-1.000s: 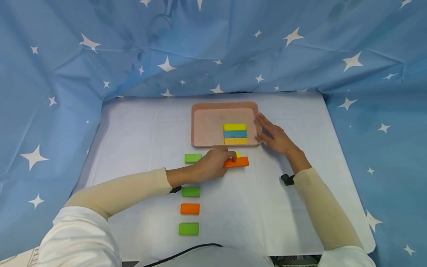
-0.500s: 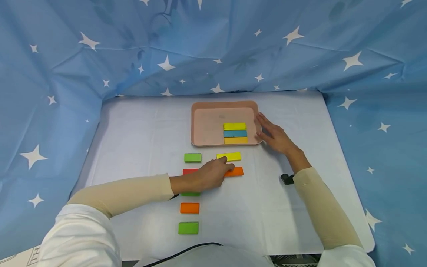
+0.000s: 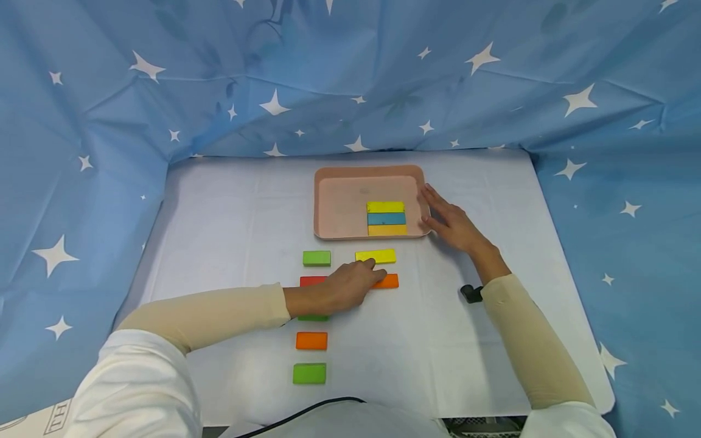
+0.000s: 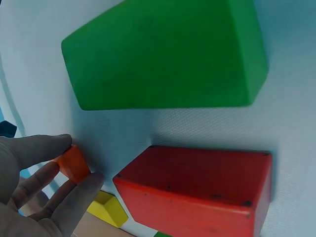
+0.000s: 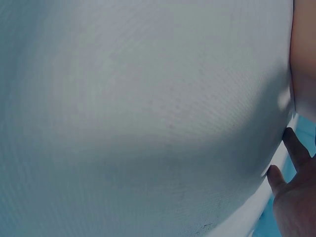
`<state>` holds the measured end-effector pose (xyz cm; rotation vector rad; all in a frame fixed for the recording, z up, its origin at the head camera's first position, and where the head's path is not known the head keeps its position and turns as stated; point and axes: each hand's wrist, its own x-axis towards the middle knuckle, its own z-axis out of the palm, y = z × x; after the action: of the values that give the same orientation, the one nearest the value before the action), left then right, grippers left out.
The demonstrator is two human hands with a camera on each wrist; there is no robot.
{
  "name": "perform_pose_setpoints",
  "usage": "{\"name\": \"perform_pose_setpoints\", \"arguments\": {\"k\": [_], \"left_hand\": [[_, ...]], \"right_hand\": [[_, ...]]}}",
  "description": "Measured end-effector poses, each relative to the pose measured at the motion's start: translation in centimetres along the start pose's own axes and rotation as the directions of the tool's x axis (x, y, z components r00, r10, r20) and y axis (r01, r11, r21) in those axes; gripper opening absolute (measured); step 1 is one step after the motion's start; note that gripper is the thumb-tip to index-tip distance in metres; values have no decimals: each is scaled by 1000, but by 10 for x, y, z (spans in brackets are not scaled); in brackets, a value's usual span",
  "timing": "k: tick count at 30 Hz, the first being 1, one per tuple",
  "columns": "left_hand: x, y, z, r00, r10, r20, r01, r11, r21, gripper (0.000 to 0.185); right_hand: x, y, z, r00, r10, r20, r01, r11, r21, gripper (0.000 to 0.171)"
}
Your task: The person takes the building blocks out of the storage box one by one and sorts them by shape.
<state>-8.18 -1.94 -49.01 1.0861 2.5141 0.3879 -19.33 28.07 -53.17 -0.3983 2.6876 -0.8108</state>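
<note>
On the white table, my left hand (image 3: pixel 350 287) pinches the left end of an orange block (image 3: pixel 390 281). The left wrist view shows thumb and fingertips on either side of that orange block (image 4: pixel 74 164). Just behind it lies a yellow block (image 3: pixel 383 255), the left hand's fingers reaching its front edge. My right hand (image 3: pixel 451 226) rests along the right rim of a pink tray (image 3: pixel 341 210), fingers extended. Inside the tray, a yellow block (image 3: pixel 386 207), a blue block (image 3: pixel 386 219) and an amber block (image 3: pixel 387 230) lie side by side at the lower right.
Left of the left hand runs a column of blocks: a green block (image 3: pixel 316 258), a red block (image 3: pixel 313 280), a partly covered green block (image 3: pixel 313 317), an orange block (image 3: pixel 311 340) and a front green block (image 3: pixel 309 373). A blue star-patterned curtain (image 3: pixel 350 73) surrounds the table.
The left hand has brought the orange block toward the front of the table and slightly left, placing it before the yellow block. The right hand and tray stay put.
</note>
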Motion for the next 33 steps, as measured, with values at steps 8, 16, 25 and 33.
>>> {"name": "perform_pose_setpoints", "arguments": {"k": [8, 16, 25, 33], "left_hand": [[4, -1, 3, 1000, 19, 13, -19, 998, 57, 39], [6, 1, -3, 999, 5, 42, -6, 999, 32, 35], [14, 4, -12, 999, -15, 44, 14, 999, 32, 31], [32, -4, -47, 997, -71, 5, 71, 997, -13, 34]], "right_hand": [[0, 0, 1, 1000, 9, 2, -9, 1000, 3, 72], [1, 2, 1, 1000, -6, 4, 6, 1000, -13, 72], [2, 2, 0, 1000, 8, 5, -8, 1000, 15, 73], [2, 1, 0, 1000, 7, 6, -7, 1000, 12, 72]]}}
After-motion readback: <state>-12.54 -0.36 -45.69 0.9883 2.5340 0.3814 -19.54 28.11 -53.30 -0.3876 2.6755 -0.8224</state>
